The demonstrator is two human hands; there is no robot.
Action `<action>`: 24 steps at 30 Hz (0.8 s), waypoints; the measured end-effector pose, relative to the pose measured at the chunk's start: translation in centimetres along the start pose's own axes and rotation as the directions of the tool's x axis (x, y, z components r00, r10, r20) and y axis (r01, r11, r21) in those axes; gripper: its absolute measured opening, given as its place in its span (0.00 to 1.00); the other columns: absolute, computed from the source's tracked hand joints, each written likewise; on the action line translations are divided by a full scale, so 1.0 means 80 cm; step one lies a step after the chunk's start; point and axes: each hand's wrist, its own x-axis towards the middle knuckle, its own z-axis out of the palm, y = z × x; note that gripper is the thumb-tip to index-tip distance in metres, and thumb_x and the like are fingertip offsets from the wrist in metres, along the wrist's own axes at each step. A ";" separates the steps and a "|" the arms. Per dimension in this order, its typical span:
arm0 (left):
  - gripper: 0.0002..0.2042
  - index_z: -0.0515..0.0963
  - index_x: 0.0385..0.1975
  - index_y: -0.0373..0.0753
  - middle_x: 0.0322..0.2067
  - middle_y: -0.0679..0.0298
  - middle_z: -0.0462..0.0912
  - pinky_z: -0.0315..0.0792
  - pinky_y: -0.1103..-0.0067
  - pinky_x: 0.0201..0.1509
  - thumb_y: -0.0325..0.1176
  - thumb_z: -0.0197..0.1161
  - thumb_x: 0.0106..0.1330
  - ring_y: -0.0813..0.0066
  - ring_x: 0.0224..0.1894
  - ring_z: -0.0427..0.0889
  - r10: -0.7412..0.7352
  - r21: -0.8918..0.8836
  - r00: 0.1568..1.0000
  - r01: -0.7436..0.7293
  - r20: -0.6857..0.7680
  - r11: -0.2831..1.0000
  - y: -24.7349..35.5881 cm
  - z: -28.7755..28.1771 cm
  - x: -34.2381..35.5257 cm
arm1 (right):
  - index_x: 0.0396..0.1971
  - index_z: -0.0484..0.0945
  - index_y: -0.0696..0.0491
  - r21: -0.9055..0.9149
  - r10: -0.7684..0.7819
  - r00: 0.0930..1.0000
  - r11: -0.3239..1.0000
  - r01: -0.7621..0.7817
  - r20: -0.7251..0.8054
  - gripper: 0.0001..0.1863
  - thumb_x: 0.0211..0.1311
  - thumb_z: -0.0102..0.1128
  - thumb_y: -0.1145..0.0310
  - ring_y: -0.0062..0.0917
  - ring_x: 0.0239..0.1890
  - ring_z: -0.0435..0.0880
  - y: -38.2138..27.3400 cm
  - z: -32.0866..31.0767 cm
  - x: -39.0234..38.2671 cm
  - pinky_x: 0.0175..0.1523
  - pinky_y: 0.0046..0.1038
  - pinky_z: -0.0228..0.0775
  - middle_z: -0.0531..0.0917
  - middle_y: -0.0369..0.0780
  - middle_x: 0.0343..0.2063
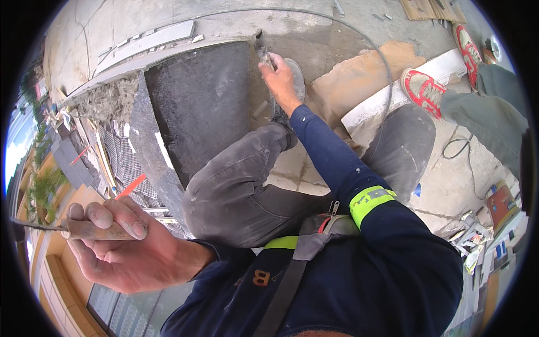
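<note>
My left hand point(140, 255) is raised at the left, its fingers closed round the worn wooden handle point(98, 230) of a tool. A thin metal shank point(36, 226) runs from the handle toward the rim, where the tool's end cannot be made out. My right hand point(281, 84) reaches forward, low over the ground beside my shoe point(296, 76), and grips a small metal-bladed tool point(260, 46). Just left of that hand lies a dark grey slab point(205, 92), with rough mortar point(109, 98) along its left end.
A grey cord point(386, 67) loops across the concrete at the right. Brown paper point(359, 73) and a white board point(446, 66) lie near another person's red-and-white shoe point(424, 91). Wire mesh point(115, 154) is at lower left; assorted tools point(471, 236) are at far right.
</note>
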 end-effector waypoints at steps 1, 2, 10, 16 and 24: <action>0.18 0.72 0.55 0.27 0.34 0.56 0.79 0.64 0.80 0.26 0.39 0.55 0.80 0.75 0.22 0.70 -0.021 -0.004 1.000 0.021 0.021 1.000 -0.001 -0.001 0.005 | 0.57 0.81 0.60 0.046 -0.031 0.999 0.998 0.032 -0.022 0.21 0.71 0.61 0.61 0.31 0.49 0.87 -0.014 -0.002 -0.007 0.56 0.32 0.75 0.89 0.46 0.47; 0.17 0.72 0.55 0.28 0.35 0.57 0.78 0.65 0.80 0.27 0.39 0.55 0.81 0.75 0.23 0.70 -0.042 -0.007 0.998 0.043 0.039 0.999 -0.003 0.001 0.008 | 0.57 0.80 0.60 0.114 -0.042 0.999 0.993 0.043 -0.008 0.21 0.72 0.60 0.62 0.29 0.49 0.86 -0.028 -0.006 -0.012 0.55 0.31 0.75 0.89 0.45 0.47; 0.08 0.78 0.49 0.31 0.42 0.59 0.84 0.78 0.75 0.48 0.29 0.61 0.80 0.73 0.41 0.83 -0.094 0.288 0.983 0.137 -0.158 0.948 -0.033 -0.013 0.012 | 0.59 0.75 0.56 0.705 -0.497 0.815 0.690 0.162 0.299 0.18 0.79 0.60 0.61 0.09 0.28 0.77 -0.319 0.032 -0.141 0.31 0.16 0.70 0.89 0.36 0.39; 0.04 0.76 0.43 0.34 0.37 0.64 0.81 0.75 0.81 0.42 0.27 0.59 0.80 0.81 0.38 0.80 -0.202 0.106 0.976 0.210 -0.074 0.972 -0.018 -0.015 -0.028 | 0.63 0.72 0.61 0.573 -0.508 0.783 0.782 0.245 0.359 0.22 0.78 0.58 0.63 0.44 0.50 0.85 -0.365 0.066 -0.242 0.54 0.40 0.77 0.82 0.57 0.52; 0.10 0.77 0.50 0.29 0.47 0.52 0.84 0.75 0.72 0.48 0.29 0.62 0.78 0.69 0.43 0.81 -0.016 0.065 0.969 0.033 -0.247 0.997 -0.011 -0.045 -0.046 | 0.76 0.57 0.66 0.325 -0.515 0.813 0.844 0.426 0.271 0.34 0.86 0.32 0.54 0.51 0.82 0.52 -0.241 0.082 -0.196 0.83 0.43 0.46 0.57 0.61 0.77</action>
